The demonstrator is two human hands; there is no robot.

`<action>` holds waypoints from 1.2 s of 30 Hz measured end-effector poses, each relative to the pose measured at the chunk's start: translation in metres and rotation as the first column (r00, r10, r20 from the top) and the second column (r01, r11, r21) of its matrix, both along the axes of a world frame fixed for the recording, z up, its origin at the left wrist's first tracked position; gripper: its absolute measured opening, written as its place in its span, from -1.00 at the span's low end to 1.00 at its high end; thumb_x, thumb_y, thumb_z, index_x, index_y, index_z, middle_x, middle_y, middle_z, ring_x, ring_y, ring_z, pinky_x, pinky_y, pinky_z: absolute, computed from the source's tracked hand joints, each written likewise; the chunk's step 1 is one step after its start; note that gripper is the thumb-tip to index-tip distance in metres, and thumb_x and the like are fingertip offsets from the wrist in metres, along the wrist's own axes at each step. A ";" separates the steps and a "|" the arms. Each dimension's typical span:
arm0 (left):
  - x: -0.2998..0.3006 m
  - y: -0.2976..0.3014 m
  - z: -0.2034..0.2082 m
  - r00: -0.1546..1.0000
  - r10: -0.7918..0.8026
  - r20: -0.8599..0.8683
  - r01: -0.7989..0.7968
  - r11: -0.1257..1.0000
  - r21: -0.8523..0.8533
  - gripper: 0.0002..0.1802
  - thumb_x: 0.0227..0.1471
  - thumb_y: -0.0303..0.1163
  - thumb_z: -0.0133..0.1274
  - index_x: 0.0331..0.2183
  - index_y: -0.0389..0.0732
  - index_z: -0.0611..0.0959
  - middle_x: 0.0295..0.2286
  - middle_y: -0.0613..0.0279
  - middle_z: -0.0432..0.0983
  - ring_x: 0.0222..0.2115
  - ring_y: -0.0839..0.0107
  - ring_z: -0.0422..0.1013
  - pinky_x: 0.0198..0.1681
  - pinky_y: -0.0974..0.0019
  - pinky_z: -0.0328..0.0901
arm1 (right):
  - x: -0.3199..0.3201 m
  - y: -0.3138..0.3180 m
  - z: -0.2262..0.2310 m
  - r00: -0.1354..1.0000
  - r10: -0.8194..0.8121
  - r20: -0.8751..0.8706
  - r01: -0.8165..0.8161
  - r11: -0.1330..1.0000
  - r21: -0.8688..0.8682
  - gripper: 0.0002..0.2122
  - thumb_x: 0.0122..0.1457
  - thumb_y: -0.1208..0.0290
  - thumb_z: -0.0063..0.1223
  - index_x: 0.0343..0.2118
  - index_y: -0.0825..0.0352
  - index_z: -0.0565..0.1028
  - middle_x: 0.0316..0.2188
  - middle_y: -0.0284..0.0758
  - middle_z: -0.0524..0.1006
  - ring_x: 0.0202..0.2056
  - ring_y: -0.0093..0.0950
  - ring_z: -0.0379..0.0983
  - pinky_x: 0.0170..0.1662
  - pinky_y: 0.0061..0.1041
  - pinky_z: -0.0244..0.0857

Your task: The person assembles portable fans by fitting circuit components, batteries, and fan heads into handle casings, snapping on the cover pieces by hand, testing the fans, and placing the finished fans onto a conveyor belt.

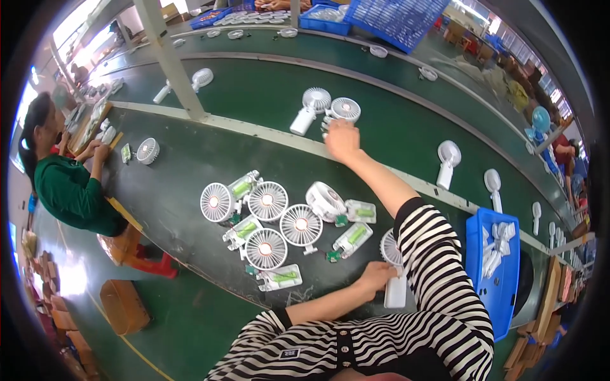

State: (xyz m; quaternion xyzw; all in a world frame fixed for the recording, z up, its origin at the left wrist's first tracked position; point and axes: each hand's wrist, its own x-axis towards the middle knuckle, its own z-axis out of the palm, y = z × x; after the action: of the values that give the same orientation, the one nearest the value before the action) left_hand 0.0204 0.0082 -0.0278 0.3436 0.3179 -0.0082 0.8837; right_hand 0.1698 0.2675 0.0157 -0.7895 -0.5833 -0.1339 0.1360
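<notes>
My right hand (343, 140) reaches over the bench's raised edge to the green conveyor belt. Its fingers are closed at the lower side of a white handheld fan (345, 109). Touching that fan is another white handheld fan (305, 120), lying with its handle toward me. Close to my body, my left hand (376, 280) grips a white handheld fan (395, 292) by the handle; my right sleeve partly covers its round head. Left of it lie several opened fans, their round grille heads (267, 202) beside handle shells holding green batteries (352, 239) and small green circuit boards (333, 256).
A blue bin (508, 286) with white fan parts stands at the bench's right. More fans (448, 162) lie along the belt. A metal post (168, 60) rises from the bench edge. At left, a person in green (73, 184) works beside a loose fan head (148, 151).
</notes>
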 end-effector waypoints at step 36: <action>0.003 0.005 0.020 0.996 0.063 -0.060 -0.061 0.997 0.039 -0.74 -0.04 -0.36 0.03 -0.33 -0.35 0.54 -0.43 0.19 0.47 -0.46 0.44 0.43 -0.39 0.39 0.34 | -0.103 -0.382 0.017 0.887 -0.263 -0.379 0.258 0.964 -0.066 -0.46 -0.27 0.30 0.17 -0.16 0.43 0.32 -0.42 -0.21 0.38 -0.38 -0.26 0.36 -0.45 -0.36 0.30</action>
State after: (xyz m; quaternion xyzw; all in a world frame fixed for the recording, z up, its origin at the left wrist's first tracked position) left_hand 0.0231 0.0130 -0.0082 0.3496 0.3552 0.0148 0.8668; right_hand 0.0670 -0.1148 0.0332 -0.8723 -0.4348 0.0104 0.2234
